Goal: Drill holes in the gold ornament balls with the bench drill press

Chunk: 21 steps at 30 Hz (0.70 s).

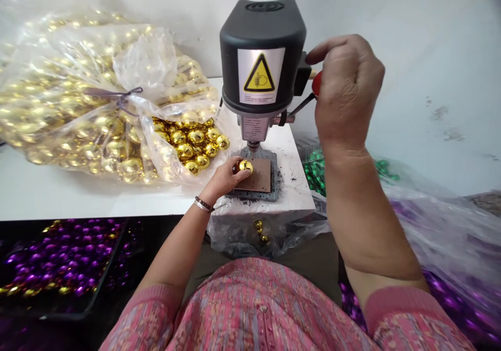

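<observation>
My left hand is closed around a shiny gold ball, holding it over the brown board on the machine's base plate. Above it stands a small bench drill press with a black housing and a yellow warning triangle. On the press's right side, my right hand is wrapped around the red knob of the lever, its forefinger reaching toward the housing. The spindle sits just above and behind the ball; whether they touch I cannot tell.
Large clear bags of gold balls fill the table's left side, one spilling loose gold balls. Dark shavings litter the base. A tray of purple balls lies lower left. Several gold balls rest in plastic below. Green balls and bagged purple ones lie right.
</observation>
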Motion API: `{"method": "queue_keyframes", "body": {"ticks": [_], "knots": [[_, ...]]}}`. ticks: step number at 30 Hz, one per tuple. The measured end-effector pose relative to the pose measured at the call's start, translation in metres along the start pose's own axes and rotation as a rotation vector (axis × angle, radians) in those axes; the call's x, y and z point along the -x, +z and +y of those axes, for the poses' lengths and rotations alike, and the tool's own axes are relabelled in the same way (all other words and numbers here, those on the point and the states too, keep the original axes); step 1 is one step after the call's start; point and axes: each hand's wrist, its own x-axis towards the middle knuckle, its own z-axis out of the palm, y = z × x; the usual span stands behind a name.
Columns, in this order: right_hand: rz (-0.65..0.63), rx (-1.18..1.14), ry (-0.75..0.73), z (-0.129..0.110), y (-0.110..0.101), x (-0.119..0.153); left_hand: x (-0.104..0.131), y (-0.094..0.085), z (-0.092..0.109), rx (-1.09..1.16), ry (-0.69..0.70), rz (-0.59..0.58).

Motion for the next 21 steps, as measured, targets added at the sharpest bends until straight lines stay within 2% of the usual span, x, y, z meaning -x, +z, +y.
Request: {"method": "queue_keyframes", "body": {"ticks": [5,11,17,21], "knots": [[-0.031,0.04,0.049,-0.003,0.0,-0.001,-0.005,-0.002,0.013,-0.093,-0.008,-0.058],[-0.04,0.038,0.01,-0.003,-0.002,0.0,-0.008,0.002,0.02,-0.211,0.047,-0.105],[-0.028,0.055,0.047,-0.005,0.001,-0.001,-0.007,0.005,0.001,-0.056,-0.025,-0.004],[-0.039,0.074,0.046,-0.007,0.0,-0.001,-0.011,0.0,-0.012,0.085,-0.079,0.003]]}}
